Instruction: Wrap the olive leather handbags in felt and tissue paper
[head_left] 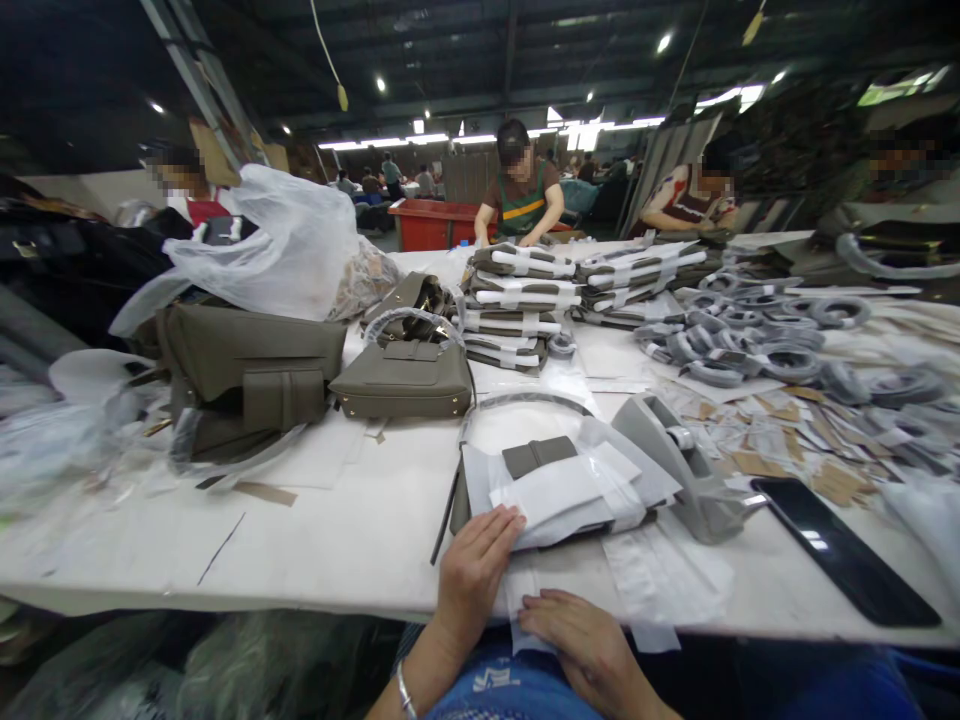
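An olive-grey handbag (538, 456) lies in front of me, partly covered by white wrapping paper (577, 490) with clear tape across it. Its plastic-wrapped handle (525, 400) arches behind. My left hand (476, 565) rests on the paper's near left corner, fingers stretched and flat. Lower down, at the table's front edge, my right hand (574, 635) lies over a white paper sheet with its fingers extended; its thumb side is partly hidden. A grey tape dispenser (694, 485) stands against the bag's right end. Thin white sheets (667, 575) lie under and beside the bag.
Two more olive bags (405, 380) (255, 350) sit to the left. Stacked wrapped bags (521, 300) stand behind, with rolled grey straps (742, 340) and paper tags (810, 440) at right. A black phone (844, 550) lies near the front edge. Several people work across the table.
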